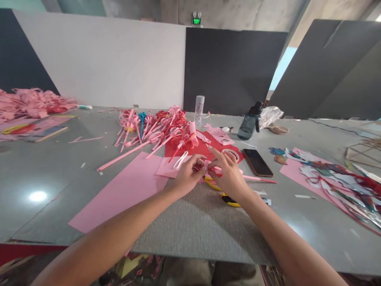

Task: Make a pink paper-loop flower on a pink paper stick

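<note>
Over the grey table, my left hand (189, 174) and my right hand (228, 174) meet, thumbs and fingertips pinching a small pink paper piece (206, 166) between them. The right index finger points up and outward. From beneath my right hand a thin pink paper stick (253, 178) with a red end reaches to the right; whether it joins the pinched piece is hidden by my fingers. Yellow-and-black scissors (230, 200) lie under my right hand, partly covered. A white folded loop (180, 160) rests on pink paper beside my left hand. Red paper sheets (212, 140) lie behind both hands.
Curled paper-strip bundles (160, 127) lie at the back centre, with blue scissors (142, 121) among them. A large pink sheet (131, 186) is to the left. Rightward are a phone (257, 162), a dark bottle (249, 124) and a pile of cutouts (330, 174). A clear cylinder (199, 108) stands behind.
</note>
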`<state>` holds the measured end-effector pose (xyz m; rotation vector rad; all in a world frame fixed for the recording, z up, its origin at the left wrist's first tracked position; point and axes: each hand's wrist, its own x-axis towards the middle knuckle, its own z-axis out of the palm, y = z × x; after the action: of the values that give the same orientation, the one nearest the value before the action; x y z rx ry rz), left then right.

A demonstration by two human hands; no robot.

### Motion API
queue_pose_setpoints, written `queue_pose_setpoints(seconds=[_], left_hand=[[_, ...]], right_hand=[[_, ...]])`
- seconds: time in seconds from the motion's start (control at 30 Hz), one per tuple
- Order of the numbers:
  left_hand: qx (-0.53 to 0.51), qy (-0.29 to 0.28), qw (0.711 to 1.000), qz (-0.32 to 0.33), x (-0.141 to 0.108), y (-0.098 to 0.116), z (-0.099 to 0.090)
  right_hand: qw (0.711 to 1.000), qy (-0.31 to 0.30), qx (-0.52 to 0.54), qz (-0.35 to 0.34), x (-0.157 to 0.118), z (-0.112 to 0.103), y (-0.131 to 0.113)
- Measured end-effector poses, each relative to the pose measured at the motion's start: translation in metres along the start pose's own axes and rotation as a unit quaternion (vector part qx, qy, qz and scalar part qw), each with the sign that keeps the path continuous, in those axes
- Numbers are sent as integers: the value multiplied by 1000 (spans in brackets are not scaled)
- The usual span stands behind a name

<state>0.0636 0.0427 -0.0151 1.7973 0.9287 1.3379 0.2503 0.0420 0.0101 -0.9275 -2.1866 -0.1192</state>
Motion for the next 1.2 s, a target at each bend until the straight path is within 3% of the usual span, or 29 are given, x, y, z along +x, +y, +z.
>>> queue_pose_setpoints(seconds=[0.33,0.8,1.2], left_hand=[[-21,4,1000,-1,-1,0,0],[-30,30,999,-3,-2,3,2],[-35,20,999,7,1,2,2]], right_hand=[[999,-13,-6,31,2,-8,-7],[1000,-9,-4,17,4,-7,-8],[998,-59,-25,26,1,-7,-9]])
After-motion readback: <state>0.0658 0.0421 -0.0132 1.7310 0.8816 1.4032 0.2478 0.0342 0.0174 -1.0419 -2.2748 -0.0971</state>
